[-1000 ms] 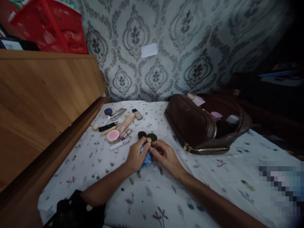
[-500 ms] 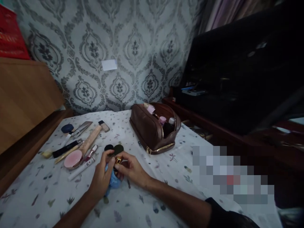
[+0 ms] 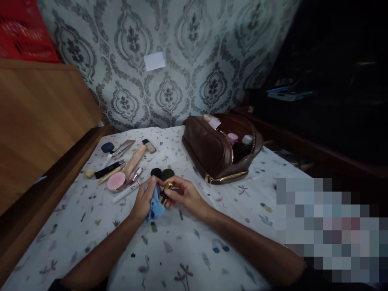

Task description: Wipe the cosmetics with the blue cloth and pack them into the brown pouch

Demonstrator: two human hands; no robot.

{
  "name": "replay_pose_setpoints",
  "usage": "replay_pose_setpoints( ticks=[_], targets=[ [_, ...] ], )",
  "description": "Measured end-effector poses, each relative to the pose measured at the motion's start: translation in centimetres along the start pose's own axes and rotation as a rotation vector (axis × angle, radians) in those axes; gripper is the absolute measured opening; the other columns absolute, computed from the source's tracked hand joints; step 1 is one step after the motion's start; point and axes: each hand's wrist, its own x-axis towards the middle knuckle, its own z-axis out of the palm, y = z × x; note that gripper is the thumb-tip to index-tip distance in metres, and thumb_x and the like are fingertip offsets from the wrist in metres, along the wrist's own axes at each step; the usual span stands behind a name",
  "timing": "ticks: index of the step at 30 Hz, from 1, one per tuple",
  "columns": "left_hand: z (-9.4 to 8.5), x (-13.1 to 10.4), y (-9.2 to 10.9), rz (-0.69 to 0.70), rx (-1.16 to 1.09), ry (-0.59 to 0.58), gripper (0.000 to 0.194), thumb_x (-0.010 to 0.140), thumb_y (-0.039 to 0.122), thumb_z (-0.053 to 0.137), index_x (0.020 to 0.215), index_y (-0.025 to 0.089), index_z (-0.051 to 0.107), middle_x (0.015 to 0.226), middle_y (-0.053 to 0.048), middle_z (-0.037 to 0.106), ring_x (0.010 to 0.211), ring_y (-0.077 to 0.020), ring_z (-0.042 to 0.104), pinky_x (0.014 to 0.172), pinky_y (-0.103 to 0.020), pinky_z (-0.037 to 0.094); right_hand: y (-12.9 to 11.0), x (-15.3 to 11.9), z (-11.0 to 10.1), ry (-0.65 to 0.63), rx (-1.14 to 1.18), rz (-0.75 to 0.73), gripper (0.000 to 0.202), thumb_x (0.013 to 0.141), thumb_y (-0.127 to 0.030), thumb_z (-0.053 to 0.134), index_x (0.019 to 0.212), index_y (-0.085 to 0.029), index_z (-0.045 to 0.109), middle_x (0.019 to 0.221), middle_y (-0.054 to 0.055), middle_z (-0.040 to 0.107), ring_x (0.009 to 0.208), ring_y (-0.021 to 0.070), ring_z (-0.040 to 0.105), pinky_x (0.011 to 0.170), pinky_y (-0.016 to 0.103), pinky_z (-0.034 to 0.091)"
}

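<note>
My left hand [image 3: 143, 201] is closed on a crumpled light-blue cloth [image 3: 156, 209] over the middle of the table. My right hand [image 3: 192, 199] pinches a small black-and-gold cosmetic tube, like a lipstick [image 3: 164, 197], which is tilted beside the cloth. The two hands almost meet, and their fingers hide part of the tube. Just beyond them lie a round black piece [image 3: 156, 172] and a round dark-green piece [image 3: 167, 174]. To the left are a pink round compact [image 3: 117, 181], a lip gloss tube [image 3: 135, 176] and a white tube [image 3: 125, 192].
A brown zip bag [image 3: 206, 143] stands open at the back right with cosmetics inside. More makeup, including a foundation bottle [image 3: 149, 146] and a dark-blue round item [image 3: 107, 147], lies back left. A wooden cabinet [image 3: 45, 121] borders the left; the patterned wall is behind.
My view has shifted, so the table items appear further right and higher. The tube now shows more of its length between my hands, tilted beside the blue cloth.
</note>
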Motion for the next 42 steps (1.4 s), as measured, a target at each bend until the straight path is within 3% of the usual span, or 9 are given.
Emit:
replay_pose_setpoints(
  ticks=[7,10,14,18,25,34,37,40,42],
  targets=[
    [-0.4,-0.5,1.1,0.061,0.071,-0.200,0.038,0.078,0.056,0.064,0.087,0.019,0.062,0.076,0.000,0.063,0.070,-0.0159,0.058,0.064,-0.024,0.047,-0.7,0.1,-0.1,0.190,0.032,-0.017,0.047,0.067,-0.050,0.081,0.093,-0.016,0.061,0.068,-0.005,0.060,0.049,0.0054,0.053,0.047,0.019,0.041],
    [-0.2,-0.7,1.4,0.066,0.141,-0.151,0.037,0.075,0.054,0.067,0.090,0.020,0.064,0.077,0.000,0.064,0.074,-0.0179,0.060,0.066,-0.025,0.048,-0.2,0.2,-0.2,0.208,0.052,-0.007,0.055,0.060,-0.054,0.083,0.093,-0.017,0.059,0.068,-0.005,0.060,0.049,0.0065,0.054,0.048,0.020,0.041],
    [-0.1,-0.5,1.1,-0.082,0.113,-0.094,0.049,0.063,0.058,0.075,0.092,0.020,0.064,0.065,0.004,0.060,0.056,-0.0138,0.053,0.052,-0.022,0.043,1.2,0.7,-0.8,0.194,0.077,-0.004,0.065,0.053,-0.058,0.084,0.097,-0.018,0.057,0.069,-0.006,0.059,0.053,0.0087,0.055,0.051,0.022,0.044],
    [-0.2,-0.4,0.5,-0.193,-0.025,-0.004,0.058,0.054,0.056,0.082,0.096,0.021,0.062,0.070,0.004,0.063,0.058,-0.0147,0.057,0.052,-0.021,0.045,1.8,0.5,-1.1,0.144,-0.141,-0.112,0.050,0.069,-0.045,0.080,0.108,-0.018,0.063,0.080,-0.003,0.059,0.068,0.0090,0.056,0.068,0.024,0.048],
    [-0.5,0.0,-0.8,-0.159,-0.024,-0.009,0.053,0.059,0.051,0.083,0.098,0.022,0.061,0.090,0.001,0.069,0.080,-0.0198,0.065,0.066,-0.023,0.052,2.0,0.2,-1.4,-0.006,-0.375,-0.183,0.056,0.086,-0.027,0.065,0.139,-0.024,0.049,0.095,0.002,0.062,0.087,0.0136,0.059,0.076,0.024,0.049],
    [-0.4,0.0,0.1,0.034,0.166,0.108,0.053,0.080,0.067,0.057,0.109,0.024,0.064,0.120,-0.003,0.065,0.120,-0.0243,0.056,0.097,-0.029,0.046,0.7,-0.3,-1.3,0.038,-0.652,-0.153,0.072,0.074,-0.030,0.075,0.140,-0.025,0.047,0.082,-0.002,0.057,0.070,0.0128,0.053,0.062,0.022,0.042],
    [-0.2,0.2,0.0,0.020,0.157,0.095,0.051,0.081,0.066,0.055,0.100,0.021,0.068,0.106,-0.003,0.070,0.105,-0.0241,0.063,0.089,-0.029,0.050,0.4,-0.2,-1.2,0.096,-0.696,-0.088,0.062,0.067,-0.030,0.078,0.125,-0.021,0.059,0.077,-0.003,0.058,0.068,0.0133,0.053,0.060,0.022,0.040],
    [0.1,0.3,0.0,0.053,0.167,0.119,0.047,0.084,0.064,0.053,0.096,0.021,0.069,0.099,-0.004,0.071,0.100,-0.0236,0.064,0.087,-0.030,0.050,0.4,0.0,-1.0,0.137,-0.717,-0.081,0.024,0.065,-0.021,0.074,0.088,-0.017,0.069,0.068,-0.005,0.053,0.062,0.0111,0.048,0.055,0.020,0.035],
    [0.3,0.3,0.1,0.109,0.189,0.081,0.047,0.086,0.063,0.052,0.094,0.019,0.068,0.096,-0.005,0.070,0.100,-0.0239,0.063,0.090,-0.033,0.048,0.4,0.2,-0.8,0.132,-0.714,-0.101,0.004,0.066,-0.016,0.066,0.069,-0.016,0.062,0.063,-0.004,0.049,0.059,0.0107,0.043,0.054,0.021,0.032]
  ],
)
